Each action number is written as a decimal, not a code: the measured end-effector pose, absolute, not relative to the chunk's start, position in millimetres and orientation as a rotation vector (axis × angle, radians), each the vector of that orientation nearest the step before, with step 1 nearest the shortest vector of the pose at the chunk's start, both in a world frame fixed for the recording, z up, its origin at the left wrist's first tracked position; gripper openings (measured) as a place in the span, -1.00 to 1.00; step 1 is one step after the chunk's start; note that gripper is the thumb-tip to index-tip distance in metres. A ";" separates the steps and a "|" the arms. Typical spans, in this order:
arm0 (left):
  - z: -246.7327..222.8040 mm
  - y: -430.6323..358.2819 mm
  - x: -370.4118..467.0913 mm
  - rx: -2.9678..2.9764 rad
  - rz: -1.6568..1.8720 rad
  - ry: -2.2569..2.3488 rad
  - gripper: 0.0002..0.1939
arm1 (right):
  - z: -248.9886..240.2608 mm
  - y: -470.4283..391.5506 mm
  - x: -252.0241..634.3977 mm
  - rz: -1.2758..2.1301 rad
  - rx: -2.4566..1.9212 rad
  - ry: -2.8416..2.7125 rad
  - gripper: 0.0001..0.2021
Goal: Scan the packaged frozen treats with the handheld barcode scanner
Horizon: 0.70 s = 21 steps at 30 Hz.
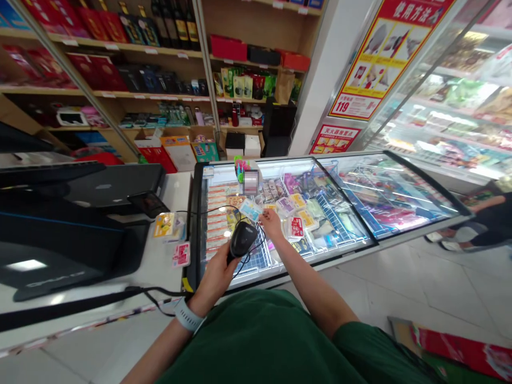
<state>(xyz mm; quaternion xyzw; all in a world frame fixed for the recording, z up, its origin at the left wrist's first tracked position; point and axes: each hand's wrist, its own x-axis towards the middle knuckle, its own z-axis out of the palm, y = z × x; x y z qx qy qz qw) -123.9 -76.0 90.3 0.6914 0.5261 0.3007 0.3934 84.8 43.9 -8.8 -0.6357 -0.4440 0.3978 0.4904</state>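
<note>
My left hand is wrapped around the handle of a black barcode scanner, with a thin black cable trailing about it. Just beyond the scanner's head, my right hand pinches the edge of a flat light-blue and white packet. Similar packets lie on the freezer's glass top to the right of that hand: a red one, a purple one and several yellow ones. On the counter at left sit a yellow packet and a red packet.
Below the packets is a glass-topped chest freezer filled with goods. A black checkout terminal occupies the white counter. Stocked shelves line the back. Another person is at the far right, near a glass-fronted cooler.
</note>
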 end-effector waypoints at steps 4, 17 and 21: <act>88.1 -70.6 -118.2 1.796 0.767 1.293 -0.52 | 6.1 31.4 100.1 0.926 -1.425 -0.997 -0.73; 97.3 -58.2 -104.4 1.822 0.775 1.306 -0.58 | 30.9 29.9 111.7 0.806 -1.365 -1.030 -0.76; 96.7 -56.3 -104.6 1.818 0.775 1.302 -0.58 | 28.5 32.4 112.6 0.800 -1.368 -1.053 -0.75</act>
